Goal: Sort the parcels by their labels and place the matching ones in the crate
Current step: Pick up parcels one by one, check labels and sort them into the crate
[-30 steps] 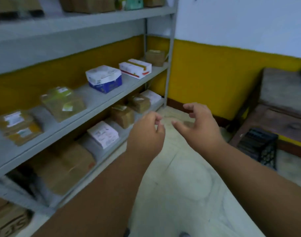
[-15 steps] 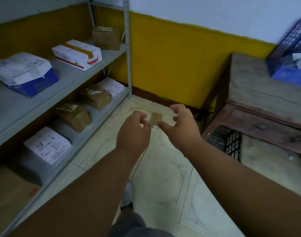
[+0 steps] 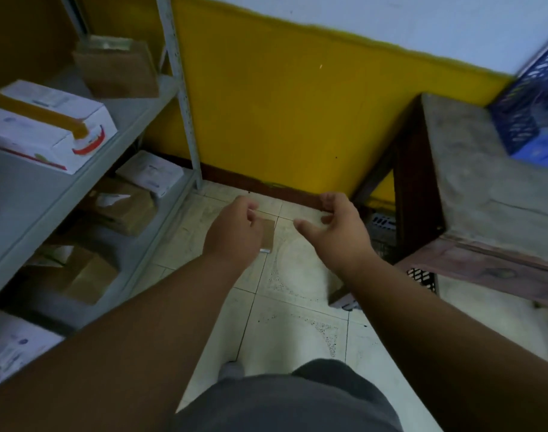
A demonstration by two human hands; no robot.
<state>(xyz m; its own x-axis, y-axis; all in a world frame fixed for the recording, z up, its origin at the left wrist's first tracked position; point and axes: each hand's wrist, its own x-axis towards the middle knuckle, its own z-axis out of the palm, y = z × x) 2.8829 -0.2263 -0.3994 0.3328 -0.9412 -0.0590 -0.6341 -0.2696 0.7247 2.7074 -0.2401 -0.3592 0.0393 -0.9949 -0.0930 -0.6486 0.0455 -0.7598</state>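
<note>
Your left hand (image 3: pixel 235 235) pinches a small brown card (image 3: pixel 268 234) between thumb and fingers, held over the tiled floor (image 3: pixel 297 307). Your right hand (image 3: pixel 338 232) is just beside it, fingers spread and curled, gripping nothing. Parcels (image 3: pixel 48 126) lie on the grey shelves (image 3: pixel 135 120) at your left (their labels too blurred to read). The blue crate (image 3: pixel 528 98) sits on the wooden table (image 3: pixel 472 169) at your right.

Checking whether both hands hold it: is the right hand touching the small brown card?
Apart. The head view shows pale floor tile between the right hand and the small brown card, which is pinched only by the left hand.
</note>
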